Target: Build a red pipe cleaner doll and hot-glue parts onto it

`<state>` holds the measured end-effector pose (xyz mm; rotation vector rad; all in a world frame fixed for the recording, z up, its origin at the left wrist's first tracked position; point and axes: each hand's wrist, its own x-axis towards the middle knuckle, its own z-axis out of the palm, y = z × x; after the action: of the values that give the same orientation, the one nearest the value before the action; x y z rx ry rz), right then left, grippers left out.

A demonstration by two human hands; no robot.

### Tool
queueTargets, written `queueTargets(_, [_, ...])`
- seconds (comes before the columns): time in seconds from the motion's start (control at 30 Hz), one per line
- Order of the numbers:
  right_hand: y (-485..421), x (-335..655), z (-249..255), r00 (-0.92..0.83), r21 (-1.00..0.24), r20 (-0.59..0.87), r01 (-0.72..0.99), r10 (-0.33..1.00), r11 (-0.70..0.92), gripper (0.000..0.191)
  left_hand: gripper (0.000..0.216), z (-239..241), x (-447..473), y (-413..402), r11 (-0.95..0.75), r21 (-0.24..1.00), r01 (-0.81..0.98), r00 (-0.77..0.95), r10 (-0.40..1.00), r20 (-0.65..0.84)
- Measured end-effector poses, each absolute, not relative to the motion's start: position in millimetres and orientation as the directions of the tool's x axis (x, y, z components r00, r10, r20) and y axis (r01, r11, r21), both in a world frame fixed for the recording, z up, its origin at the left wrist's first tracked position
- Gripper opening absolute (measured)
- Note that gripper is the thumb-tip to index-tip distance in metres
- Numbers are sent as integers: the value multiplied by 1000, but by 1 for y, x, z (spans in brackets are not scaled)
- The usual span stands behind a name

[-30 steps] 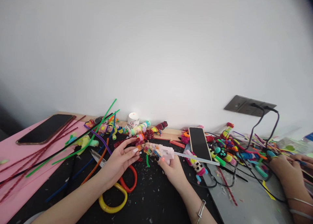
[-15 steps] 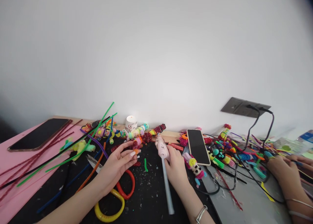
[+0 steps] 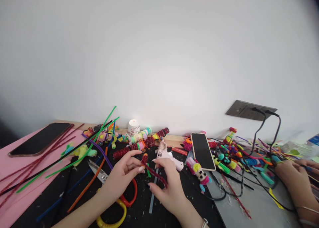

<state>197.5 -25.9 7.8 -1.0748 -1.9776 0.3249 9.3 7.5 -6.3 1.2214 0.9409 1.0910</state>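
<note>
1. Red glitter pipe cleaner (image 3: 152, 171) sits tilted just above black mat (image 3: 139, 215), btw both hands.
2. L hand (image 3: 120, 179): fingertips pinch its upper end.
3. R hand (image 3: 168, 190): thumb + fingers clamp lower end.
4. White plastic glue gun (image 3: 174, 161) lies on mat just behind R hand.

Left hand (image 3: 120, 176) and right hand (image 3: 168, 188) close together, fingertips of both pinched.

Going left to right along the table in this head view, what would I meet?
Dark phone → left hand → right hand, both pinching a red pipe cleaner → second phone → wall socket → another person's hand.
</note>
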Motion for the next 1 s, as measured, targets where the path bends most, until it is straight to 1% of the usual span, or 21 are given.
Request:
queueTargets(0.13, [-29, 194, 5, -240, -608, 566, 524, 789, 596, 24, 38, -7, 10, 5, -15, 998, -67, 286, 958, 34])
queueTargets(0.2, [-28, 192, 5, -235, -631, 570, 488, 787, 603, 20, 38, -7, 10, 5, -14, 998, -65, 298, 954, 33])
queueTargets(0.3, [-27, 190, 5, -223, -657, 572, 451, 789, 604, 19, 39, -7, 9, 5, -9, 997, -75, 298, 954, 31])
queueTargets(0.47, [-26, 189, 4, -187, -695, 537, 454, 822, 558, 18, 40, -6, 10, 4, 0, 995, -100, 293, 956, 29])
queueTargets(0.67, [-28, 188, 4, -182, -707, 530, 445, 828, 550, 20, 40, -9, 10, 5, 21, 991, -133, 261, 965, 14])
queueTargets(0.9, [-27, 187, 6, -178, -734, 505, 426, 844, 529, 27, 37, -8, 7, 6, -46, 998, -36, 171, 984, 52])
queueTargets(1.0, [-26, 186, 6, -183, -748, 503, 398, 845, 531, 30, 36, -4, 7, 5, -54, 998, -30, 150, 987, 58])
